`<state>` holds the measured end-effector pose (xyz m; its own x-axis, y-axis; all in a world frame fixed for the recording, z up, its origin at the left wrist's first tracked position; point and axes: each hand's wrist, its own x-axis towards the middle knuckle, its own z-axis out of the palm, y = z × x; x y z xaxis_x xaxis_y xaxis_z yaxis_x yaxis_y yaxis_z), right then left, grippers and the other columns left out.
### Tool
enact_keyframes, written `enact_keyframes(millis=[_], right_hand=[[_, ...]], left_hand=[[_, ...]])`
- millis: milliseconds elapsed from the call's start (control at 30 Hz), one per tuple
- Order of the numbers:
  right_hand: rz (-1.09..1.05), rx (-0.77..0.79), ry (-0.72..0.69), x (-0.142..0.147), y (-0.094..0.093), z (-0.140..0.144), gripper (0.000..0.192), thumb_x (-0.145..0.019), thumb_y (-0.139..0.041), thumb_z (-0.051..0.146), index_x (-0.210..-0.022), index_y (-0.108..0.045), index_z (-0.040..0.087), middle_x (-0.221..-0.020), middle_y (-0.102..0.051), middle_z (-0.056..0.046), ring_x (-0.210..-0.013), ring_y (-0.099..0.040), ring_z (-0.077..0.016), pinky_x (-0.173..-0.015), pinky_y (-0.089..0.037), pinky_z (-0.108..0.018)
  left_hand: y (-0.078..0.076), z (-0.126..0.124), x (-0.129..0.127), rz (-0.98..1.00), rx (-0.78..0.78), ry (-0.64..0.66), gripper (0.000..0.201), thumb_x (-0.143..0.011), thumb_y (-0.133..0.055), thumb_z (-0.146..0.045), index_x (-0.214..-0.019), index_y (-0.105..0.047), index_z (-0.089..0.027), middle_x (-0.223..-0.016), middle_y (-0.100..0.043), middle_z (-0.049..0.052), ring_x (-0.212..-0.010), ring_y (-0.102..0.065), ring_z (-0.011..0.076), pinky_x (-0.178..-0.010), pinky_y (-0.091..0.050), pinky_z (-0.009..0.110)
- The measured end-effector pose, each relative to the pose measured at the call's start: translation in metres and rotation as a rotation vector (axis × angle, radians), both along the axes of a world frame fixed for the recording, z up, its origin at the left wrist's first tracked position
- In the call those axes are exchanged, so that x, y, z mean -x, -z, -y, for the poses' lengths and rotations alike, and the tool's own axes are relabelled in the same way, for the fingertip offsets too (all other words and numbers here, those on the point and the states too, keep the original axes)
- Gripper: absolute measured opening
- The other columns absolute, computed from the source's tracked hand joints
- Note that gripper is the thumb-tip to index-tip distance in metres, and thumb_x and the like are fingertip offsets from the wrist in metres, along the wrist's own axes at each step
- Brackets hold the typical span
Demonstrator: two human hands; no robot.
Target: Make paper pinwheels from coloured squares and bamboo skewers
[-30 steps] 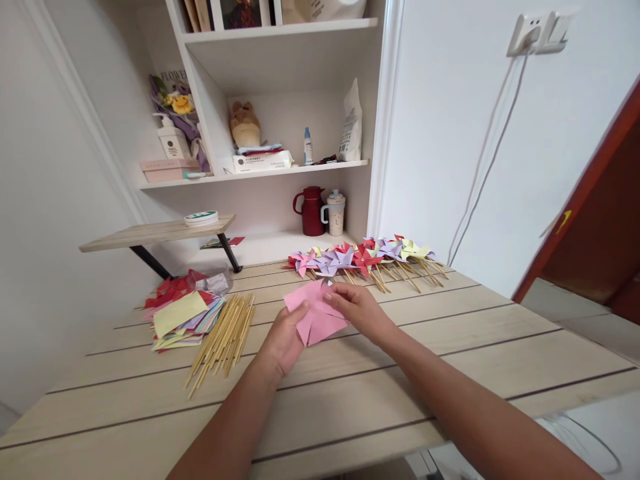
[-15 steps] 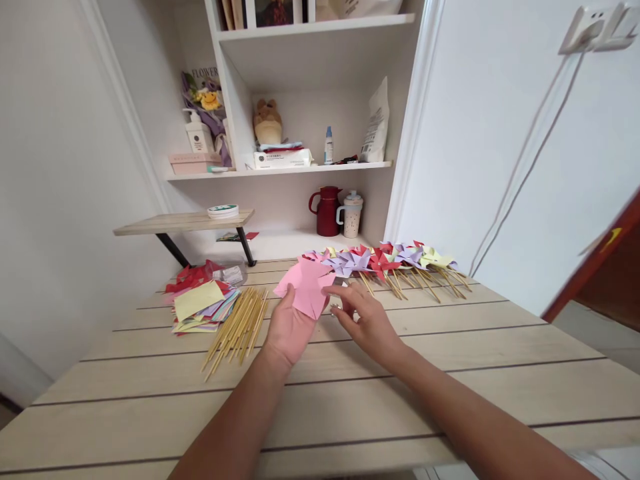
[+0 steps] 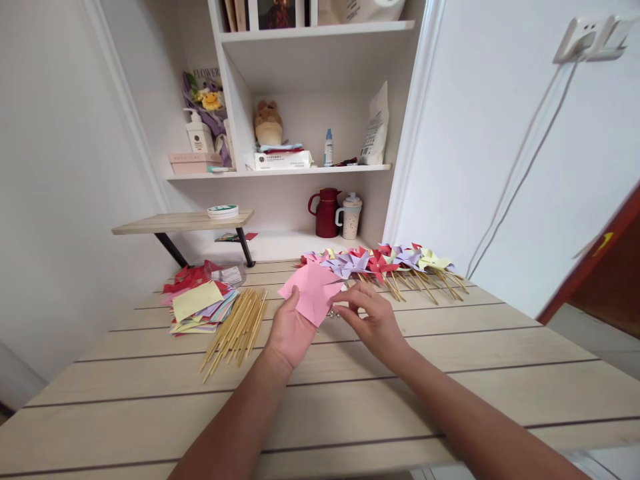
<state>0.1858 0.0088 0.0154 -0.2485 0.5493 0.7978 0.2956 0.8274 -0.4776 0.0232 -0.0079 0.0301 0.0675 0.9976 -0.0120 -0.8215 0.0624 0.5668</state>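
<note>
Bright, even daylight, no glare; soft faint shadows under the shelf. Wide-angle lens bends walls at edges. Sharp centre, slight blur on forearms.

A home, most likely a corner of a living room or study used for paper crafts. White built-in shelves with household odds and ends: stuffed toy, pump bottle, flower bouquet, tissue box, red jug and lidded mug. Pale wooden table spread with coloured paper squares, bamboo sticks and a row of finished pinwheels. Wall socket with trailing cables.
</note>
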Motion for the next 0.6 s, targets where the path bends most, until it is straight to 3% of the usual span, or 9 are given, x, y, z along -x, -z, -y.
enact_keyframes(millis=[400, 533, 600], right_hand=[[-0.059, 0.139, -0.006, -0.0014, -0.0029, -0.0041, 0.025, -0.091, -0.064, 0.04, -0.073, -0.07, 0.023, -0.07, -0.061, -0.003, -0.07, -0.055, -0.0199, -0.065, -0.043, -0.034], [-0.06, 0.099, 0.006, -0.0023, -0.0048, -0.0024, 0.012, -0.091, -0.064, 0.033, -0.094, -0.073, 0.026, -0.076, -0.06, -0.003, -0.07, -0.053, -0.019, -0.065, -0.045, -0.033], [-0.034, 0.039, 0.002, -0.0023, -0.0051, -0.0012, 0.025, -0.092, -0.062, 0.026, -0.115, -0.07, 0.03, -0.081, -0.057, -0.003, -0.071, -0.053, -0.0185, -0.067, -0.047, -0.033]], left_hand=[[-0.0024, 0.0019, -0.0024, -0.02, -0.01, -0.005, 0.043, -0.098, -0.048, -0.033, -0.133, -0.058, -0.009, -0.123, -0.07, 0.018, -0.119, -0.064, 0.0261, -0.103, -0.05, 0.039], [-0.0028, 0.002, -0.0022, -0.015, -0.009, -0.018, 0.044, -0.098, -0.048, -0.033, -0.135, -0.056, -0.012, -0.124, -0.07, 0.017, -0.118, -0.065, 0.0265, -0.102, -0.051, 0.041], [-0.0039, 0.0024, -0.0022, -0.01, -0.006, -0.026, 0.044, -0.098, -0.048, -0.032, -0.136, -0.056, -0.012, -0.124, -0.07, 0.016, -0.117, -0.065, 0.0258, -0.102, -0.051, 0.041]])
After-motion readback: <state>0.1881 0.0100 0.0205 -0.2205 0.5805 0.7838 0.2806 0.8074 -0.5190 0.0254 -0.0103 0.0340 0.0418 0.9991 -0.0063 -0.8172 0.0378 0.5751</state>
